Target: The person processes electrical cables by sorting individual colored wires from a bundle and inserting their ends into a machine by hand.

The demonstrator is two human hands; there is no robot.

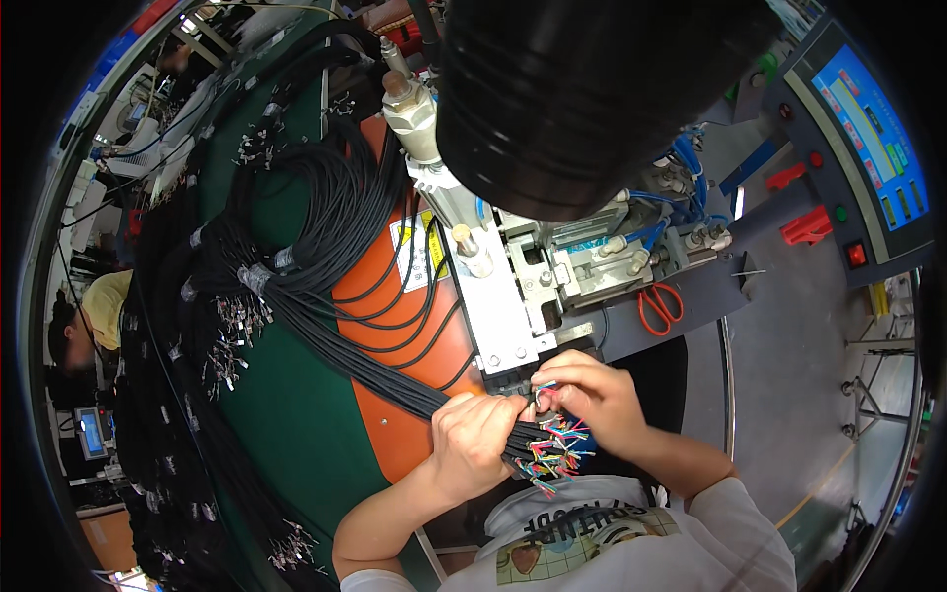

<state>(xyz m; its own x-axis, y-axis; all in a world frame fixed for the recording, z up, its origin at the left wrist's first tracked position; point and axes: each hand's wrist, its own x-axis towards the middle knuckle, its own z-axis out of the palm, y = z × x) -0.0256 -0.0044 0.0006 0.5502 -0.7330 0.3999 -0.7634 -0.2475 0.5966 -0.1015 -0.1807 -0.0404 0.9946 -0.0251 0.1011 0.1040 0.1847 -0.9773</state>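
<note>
My left hand (472, 442) is closed around a bundle of black cables (395, 383), close to the cables' stripped ends. Fanned out just beyond that hand are the thin coloured wires (548, 456), in red, blue, yellow, green and white. With bent fingers, my right hand (599, 397) pinches the wires of one cable end in front of the metal press machine (506, 326). The fingertips of both hands nearly meet at the machine's near edge. Exactly how many wires the right fingers grip is hidden.
Coiled black cables (306, 197) lie on the green and orange table (370, 431). Red-handled scissors (659, 309) rest right of the machine. A control screen (868, 138) stands at far right. A large black cylinder (582, 99) hangs overhead. Someone in yellow (104, 311) is at far left.
</note>
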